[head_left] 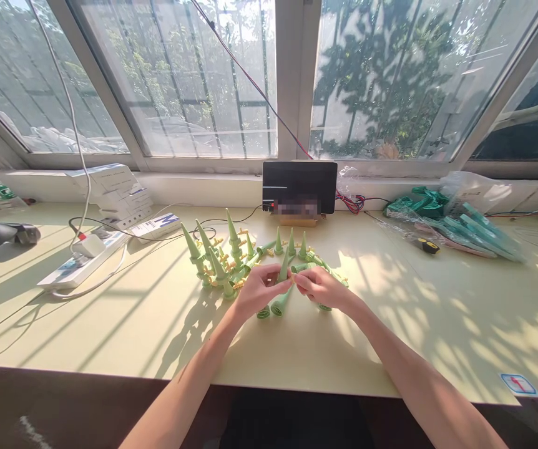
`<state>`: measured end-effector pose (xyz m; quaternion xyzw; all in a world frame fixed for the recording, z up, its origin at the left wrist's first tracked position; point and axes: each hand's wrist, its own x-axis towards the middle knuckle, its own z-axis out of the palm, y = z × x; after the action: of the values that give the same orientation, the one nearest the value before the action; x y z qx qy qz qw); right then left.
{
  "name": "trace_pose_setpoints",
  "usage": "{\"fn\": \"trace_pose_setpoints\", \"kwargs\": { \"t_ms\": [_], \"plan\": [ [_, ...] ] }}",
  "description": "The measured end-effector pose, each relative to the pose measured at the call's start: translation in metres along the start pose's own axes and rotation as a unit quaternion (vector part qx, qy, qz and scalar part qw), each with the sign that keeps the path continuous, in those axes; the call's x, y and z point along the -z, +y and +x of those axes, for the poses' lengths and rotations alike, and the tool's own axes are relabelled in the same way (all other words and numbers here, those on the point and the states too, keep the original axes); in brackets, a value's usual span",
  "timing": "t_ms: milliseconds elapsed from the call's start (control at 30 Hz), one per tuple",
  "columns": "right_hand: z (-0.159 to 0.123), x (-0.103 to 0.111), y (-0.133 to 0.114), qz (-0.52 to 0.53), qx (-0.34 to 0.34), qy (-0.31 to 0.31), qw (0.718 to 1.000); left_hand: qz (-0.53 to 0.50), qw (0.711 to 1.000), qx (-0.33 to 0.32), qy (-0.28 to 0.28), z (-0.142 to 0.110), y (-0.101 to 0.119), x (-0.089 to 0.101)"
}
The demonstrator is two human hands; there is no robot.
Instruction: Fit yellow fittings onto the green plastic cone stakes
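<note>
My left hand (259, 289) is closed around a pale green pointed cone (284, 267), its tip upward. Against its side, my right hand (322, 287) pinches a small yellowish piece (292, 278), mostly covered by the fingers. Just left of my hands stand several stacked green cones (224, 274) with small yellow pegs on them. Behind the hands, shorter green cones (291, 242) point up in a row. Green rolled tubes (279, 305) lie beneath and around my hands, partly hidden by them.
A black screen (299, 184) leans at the back by the window. To the left are a white power strip (79, 262) with cables and stacked white boxes (117, 190). A yellow-black cutter (427, 246) and plastic bags with green pieces (475, 227) lie right. The table's front edge (297, 391) is close.
</note>
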<state>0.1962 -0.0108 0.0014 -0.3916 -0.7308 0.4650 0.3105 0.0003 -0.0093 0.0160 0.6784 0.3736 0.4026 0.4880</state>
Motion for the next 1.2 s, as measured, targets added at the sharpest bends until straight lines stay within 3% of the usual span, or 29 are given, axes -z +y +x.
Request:
{"fn": "trace_pose_setpoints", "kwargs": {
  "t_ms": [200,367,933,1200],
  "plan": [
    [0.001,-0.005,0.004,-0.17,0.092,0.086,0.977,-0.085,0.991,0.104,0.009,0.005,-0.006,0.004],
    [0.002,-0.007,0.01,-0.22,0.167,0.093,0.957,-0.112,0.987,0.111,-0.008,0.004,-0.005,0.006],
    [-0.001,-0.006,0.004,-0.137,0.094,0.076,0.983,-0.079,0.996,0.029,-0.024,0.002,-0.006,0.005],
    [0.0,-0.004,0.002,-0.108,0.078,0.059,0.989,-0.072,0.997,0.019,-0.026,0.003,-0.011,0.005]
  ]
}}
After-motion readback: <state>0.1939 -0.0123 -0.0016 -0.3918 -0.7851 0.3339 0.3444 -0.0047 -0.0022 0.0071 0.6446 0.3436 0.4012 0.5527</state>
